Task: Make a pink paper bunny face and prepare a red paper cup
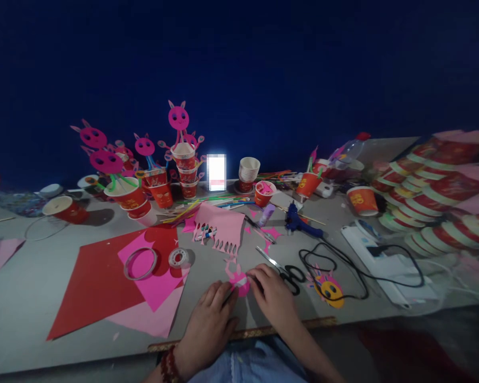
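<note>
A small pink paper animal-face cutout (242, 289) with ear-like strips at its top lies on the table close in front of me. My left hand (212, 315) has its fingers curled at the cutout's left edge. On the opposite side my right hand (274, 296) pinches at the right edge, thumb and fingertips together. A pale strip crosses the cutout's face. Black-handled scissors (290, 277) lie just right of my right hand, blades pointing up-left. Above the cutout is a light pink sheet (219, 226) with leaf-shaped holes along its lower edge.
Red paper (91, 287), a tape roll (178, 258) and a larger ring (140, 263) lie left. A blue glue gun (303, 221), its black cord and a yellow-pink paper face (330, 292) are right. Paper-cup figures (189, 173) stand behind; stacked cups (435, 194) fill the right.
</note>
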Demonstrator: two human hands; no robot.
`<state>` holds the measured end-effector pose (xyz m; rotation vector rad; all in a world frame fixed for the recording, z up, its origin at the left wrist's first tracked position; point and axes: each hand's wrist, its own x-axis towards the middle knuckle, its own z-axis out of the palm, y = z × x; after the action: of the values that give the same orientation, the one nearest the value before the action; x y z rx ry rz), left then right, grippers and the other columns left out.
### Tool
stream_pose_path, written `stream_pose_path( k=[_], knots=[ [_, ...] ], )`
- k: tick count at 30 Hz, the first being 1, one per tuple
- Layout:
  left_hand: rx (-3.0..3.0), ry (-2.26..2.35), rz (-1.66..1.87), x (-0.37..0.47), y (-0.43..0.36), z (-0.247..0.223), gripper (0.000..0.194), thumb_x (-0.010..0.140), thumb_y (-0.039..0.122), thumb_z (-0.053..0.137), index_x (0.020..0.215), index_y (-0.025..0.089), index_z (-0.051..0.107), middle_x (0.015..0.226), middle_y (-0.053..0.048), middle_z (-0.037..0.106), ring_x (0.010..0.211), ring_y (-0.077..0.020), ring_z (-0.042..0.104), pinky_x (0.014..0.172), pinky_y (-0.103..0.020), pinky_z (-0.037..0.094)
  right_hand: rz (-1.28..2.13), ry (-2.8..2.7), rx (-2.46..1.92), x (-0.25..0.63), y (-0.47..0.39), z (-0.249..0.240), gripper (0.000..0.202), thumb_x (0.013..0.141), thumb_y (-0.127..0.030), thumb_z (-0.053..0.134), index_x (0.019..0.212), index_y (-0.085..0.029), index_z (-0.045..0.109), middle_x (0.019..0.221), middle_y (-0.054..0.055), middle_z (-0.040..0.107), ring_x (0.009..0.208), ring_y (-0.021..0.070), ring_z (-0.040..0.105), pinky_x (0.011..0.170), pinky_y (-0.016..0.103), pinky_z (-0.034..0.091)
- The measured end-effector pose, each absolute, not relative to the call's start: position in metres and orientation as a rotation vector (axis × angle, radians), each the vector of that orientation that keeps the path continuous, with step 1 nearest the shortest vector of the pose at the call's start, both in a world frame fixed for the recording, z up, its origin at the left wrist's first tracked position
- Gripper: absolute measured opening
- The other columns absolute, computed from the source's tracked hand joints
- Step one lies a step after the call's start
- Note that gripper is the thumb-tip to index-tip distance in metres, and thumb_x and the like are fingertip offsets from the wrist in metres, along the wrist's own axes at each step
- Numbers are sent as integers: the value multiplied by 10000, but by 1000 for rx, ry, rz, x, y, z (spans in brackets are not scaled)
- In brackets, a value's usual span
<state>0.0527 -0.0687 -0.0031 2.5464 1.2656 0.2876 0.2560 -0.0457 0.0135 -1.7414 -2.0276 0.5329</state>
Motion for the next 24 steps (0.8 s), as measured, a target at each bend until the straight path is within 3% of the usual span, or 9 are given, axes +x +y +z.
stream_pose_path(
  k=[5,15,24],
  knots=[
    [2570,1261,307,52,-69,-6,604,843,133,629,1418,216,466,1406,-90,531,1294,-323,493,1075,-498,479,616,-2005,-1713,258,-54,15,198,947,-151,479,1066,-227,618,1074,86,666,1010,259,656,876,387,519],
    [2591,1256,314,53,-70,-7,617,834,109,644,1413,231,470,1423,-97,525,1315,-323,486,1077,-502,481,741,-1868,-1791,249,-49,17,112,842,-174,589,924,-245,560,918,49,712,824,243,681,739,354,519],
    [2439,1211,533,50,-71,0,626,841,79,608,1422,246,445,1412,-118,512,1302,-303,472,1072,-501,470,972,-1585,-1596,252,-43,7,83,877,-304,556,925,-236,558,842,43,704,764,230,685,723,346,526]
  ],
)
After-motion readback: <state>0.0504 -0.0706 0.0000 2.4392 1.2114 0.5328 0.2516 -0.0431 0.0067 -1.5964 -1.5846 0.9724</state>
